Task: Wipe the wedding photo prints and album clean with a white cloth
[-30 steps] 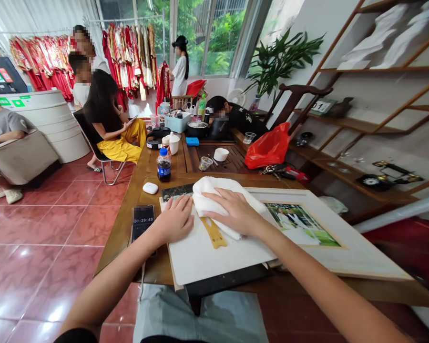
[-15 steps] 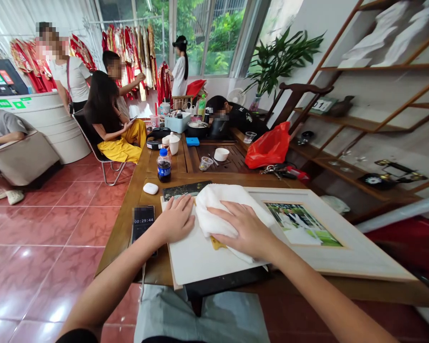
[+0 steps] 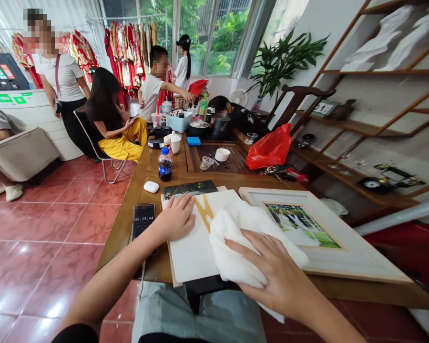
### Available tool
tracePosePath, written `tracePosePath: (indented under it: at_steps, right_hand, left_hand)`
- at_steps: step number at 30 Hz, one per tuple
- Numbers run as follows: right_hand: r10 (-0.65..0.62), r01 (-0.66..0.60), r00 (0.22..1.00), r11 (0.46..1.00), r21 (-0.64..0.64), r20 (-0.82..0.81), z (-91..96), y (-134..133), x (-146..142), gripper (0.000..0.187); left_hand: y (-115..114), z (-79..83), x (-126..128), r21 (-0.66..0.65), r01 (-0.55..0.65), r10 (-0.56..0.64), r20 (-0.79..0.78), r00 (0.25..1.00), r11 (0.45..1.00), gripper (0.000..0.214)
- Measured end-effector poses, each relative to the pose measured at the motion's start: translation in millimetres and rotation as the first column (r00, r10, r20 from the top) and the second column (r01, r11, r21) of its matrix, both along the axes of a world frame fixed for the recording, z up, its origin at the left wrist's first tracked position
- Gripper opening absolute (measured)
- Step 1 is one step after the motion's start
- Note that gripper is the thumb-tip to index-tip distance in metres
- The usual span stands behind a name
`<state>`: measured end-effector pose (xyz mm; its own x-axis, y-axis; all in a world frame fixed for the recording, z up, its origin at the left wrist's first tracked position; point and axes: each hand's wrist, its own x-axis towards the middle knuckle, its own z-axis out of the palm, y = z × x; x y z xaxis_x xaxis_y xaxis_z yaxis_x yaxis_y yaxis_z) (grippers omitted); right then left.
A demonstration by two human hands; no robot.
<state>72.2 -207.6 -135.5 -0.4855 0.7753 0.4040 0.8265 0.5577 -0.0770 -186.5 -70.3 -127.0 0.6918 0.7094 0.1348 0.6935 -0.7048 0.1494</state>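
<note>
My left hand (image 3: 175, 218) lies flat on a white board (image 3: 189, 247), holding nothing, near the board's top left. My right hand (image 3: 271, 271) grips a crumpled white cloth (image 3: 236, 247) at the board's lower right edge, beside a large framed wedding photo (image 3: 300, 224) in a wide cream mount. A yellow V-shaped strip (image 3: 203, 212) lies on the board, partly under the cloth. Beyond my left hand, a dark photo print (image 3: 189, 189) pokes out from under the board.
A phone showing a timer (image 3: 144, 221) and a white earbud case (image 3: 151, 186) lie left of the board on the wooden table (image 3: 128, 233). Farther back stand a cola bottle (image 3: 165, 164), cups and a red plastic bag (image 3: 270, 147). Several people are beyond the table.
My right hand has pulled the cloth toward me and to the right, uncovering the yellow strip. My left hand stays put. A person at the back has come to the table, reaching across it.
</note>
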Motion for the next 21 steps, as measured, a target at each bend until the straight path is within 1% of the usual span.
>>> tracePosePath:
  at_steps: [2, 5, 10, 13, 15, 18, 21]
  right_hand:
    - [-0.022, 0.022, 1.000, 0.999, -0.035, 0.011, 1.7, 7, 0, 0.065]
    - [-0.060, 0.063, 0.998, 0.992, -0.108, 0.035, 6.9, 24, -1, 0.063]
    - [-0.114, 0.127, 0.991, 0.966, -0.224, 0.072, 15.4, 67, -7, 0.061]
    - [-0.158, 0.173, 0.984, 0.956, -0.237, 0.077, 17.6, 92, -11, 0.064]
    - [-0.176, 0.188, 0.982, 0.955, -0.229, 0.073, 18.2, 104, -12, 0.065]
    - [-0.186, 0.196, 0.980, 0.956, -0.218, 0.067, 17.6, 110, -13, 0.064]
    - [-0.185, 0.194, 0.981, 0.961, -0.199, 0.066, 14.5, 103, -11, 0.062]
  left_hand:
    - [0, -0.4, 0, 0.005, 0.003, -0.003, 0.007, 1.000, 1.000, 0.055]
    - [0, -0.8, 0, 0.004, -0.002, 0.002, -0.001, 1.000, 1.000, 0.055]
    - [-1, -0.3, 0, 0.013, -0.005, 0.005, -0.019, 1.000, 1.000, 0.056]
    - [-1, -0.6, 0, 0.032, -0.002, 0.003, -0.017, 1.000, 0.999, 0.056]
    - [-1, -0.9, 0, 0.046, 0.007, -0.006, -0.012, 1.000, 0.999, 0.056]
    - [-2, -0.6, 0, 0.051, 0.015, -0.014, -0.010, 1.000, 0.999, 0.056]
    - [-2, 0.7, 0, 0.036, 0.013, -0.013, -0.017, 1.000, 0.999, 0.057]
